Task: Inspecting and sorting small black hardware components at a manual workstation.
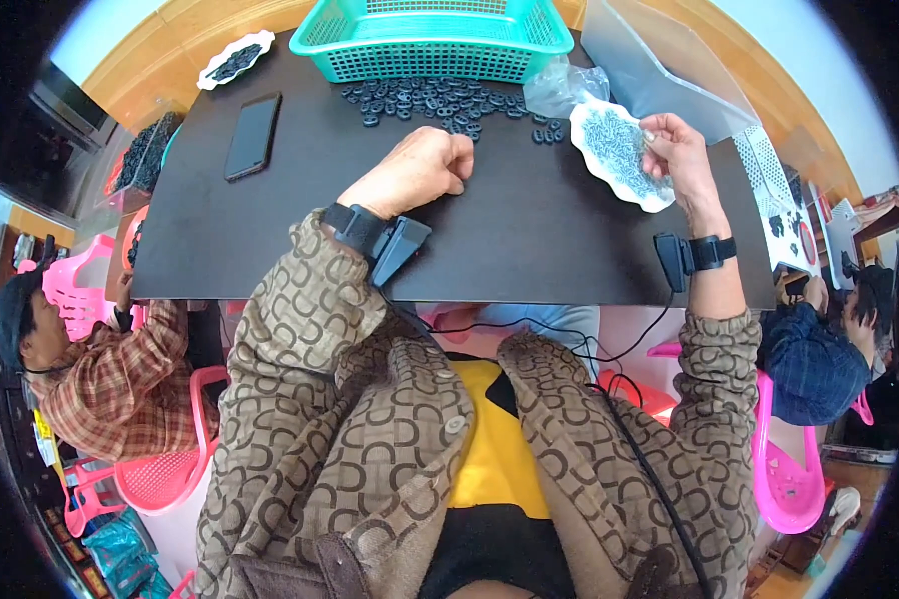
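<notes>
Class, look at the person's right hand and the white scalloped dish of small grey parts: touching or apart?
Touching. In the head view the right hand lies over the white dish, its fingertips down among the small grey parts heaped in it, no gap visible.

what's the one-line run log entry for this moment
left hand: fisted on black table | right hand: fingers in white dish of small parts | black rings near teal basket

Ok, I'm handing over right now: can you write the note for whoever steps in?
Left hand: fisted on the black table, contents hidden.
Right hand: fingers pinching in the white dish of small grey parts.
Black rings lie heaped in front of the teal basket; phone far left.
Done: cannot tell; nothing visible in the basket.
Left: the ring heap and a full dish.
</notes>
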The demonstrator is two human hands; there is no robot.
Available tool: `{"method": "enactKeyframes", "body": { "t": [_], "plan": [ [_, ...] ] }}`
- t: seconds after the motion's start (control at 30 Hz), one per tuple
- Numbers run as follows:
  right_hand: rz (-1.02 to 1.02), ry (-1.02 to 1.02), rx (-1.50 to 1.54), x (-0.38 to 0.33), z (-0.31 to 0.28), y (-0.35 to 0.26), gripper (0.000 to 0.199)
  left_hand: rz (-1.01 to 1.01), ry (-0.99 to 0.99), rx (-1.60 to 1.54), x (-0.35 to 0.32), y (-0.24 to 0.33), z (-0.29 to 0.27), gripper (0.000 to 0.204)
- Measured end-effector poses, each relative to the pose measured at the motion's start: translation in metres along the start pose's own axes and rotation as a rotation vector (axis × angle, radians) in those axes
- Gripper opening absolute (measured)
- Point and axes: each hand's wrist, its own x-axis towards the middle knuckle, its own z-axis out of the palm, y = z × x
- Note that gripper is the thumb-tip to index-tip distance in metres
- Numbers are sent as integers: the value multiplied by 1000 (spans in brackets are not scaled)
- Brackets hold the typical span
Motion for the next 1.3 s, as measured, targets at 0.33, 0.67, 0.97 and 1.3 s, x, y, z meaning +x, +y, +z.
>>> {"method": "enactKeyframes", "body": {
  "t": [0.33,0.67,0.97,1.3],
  "plan": [
    [19,-46,183,-4,9,-3,19,-88,-34,-793,1,15,-20,12],
    [-251,-102,261,9,152,-76,19,-72,28,-1490,35,72,-27,22],
    [-458,-66,10,37,191,-62,17,-61,174,-1505,45,44,-48,22],
    [-388,-135,190,44,183,-49,23,-64,109,-1601,48,32,-44,18]
  ]
}}
